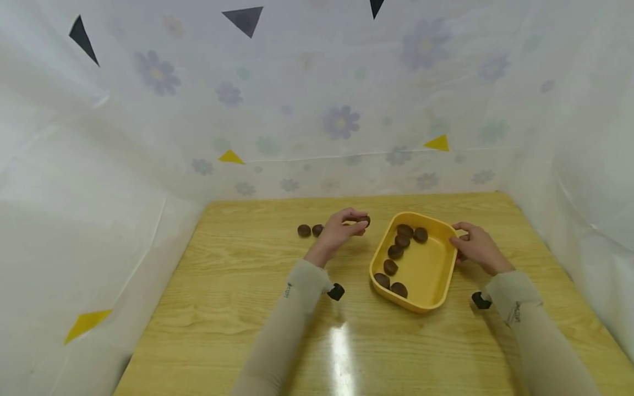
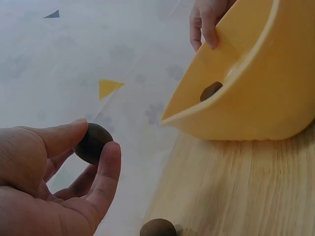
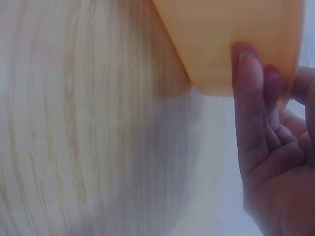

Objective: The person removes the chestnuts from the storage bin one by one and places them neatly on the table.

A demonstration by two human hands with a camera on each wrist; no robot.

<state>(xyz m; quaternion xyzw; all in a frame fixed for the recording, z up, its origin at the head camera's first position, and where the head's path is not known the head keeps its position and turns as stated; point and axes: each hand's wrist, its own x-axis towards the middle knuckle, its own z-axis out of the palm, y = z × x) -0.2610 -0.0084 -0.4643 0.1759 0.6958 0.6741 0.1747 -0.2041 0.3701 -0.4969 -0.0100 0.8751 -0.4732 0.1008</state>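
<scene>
My left hand (image 1: 335, 235) pinches a dark brown chestnut (image 2: 94, 142) between thumb and fingertips, held left of a yellow plastic box (image 1: 427, 275). My right hand (image 1: 477, 248) grips the box's right rim, the thumb over the edge and fingers (image 3: 248, 83) against the outer wall. Several chestnuts (image 1: 395, 252) lie inside the box, mostly along its left side and near corner. Left of the box, by my left hand, a chestnut (image 1: 304, 230) and another chestnut (image 1: 317, 230) sit on the table, the second partly hidden by the hand.
The wood-grain table (image 1: 223, 308) carries everything. White sheeting with a flower print (image 1: 342, 122) hangs behind it, and plain sheeting closes in both sides. Yellow and black triangles mark the sheeting. Each sleeve cuff has a small black camera (image 1: 335, 291) at the wrist.
</scene>
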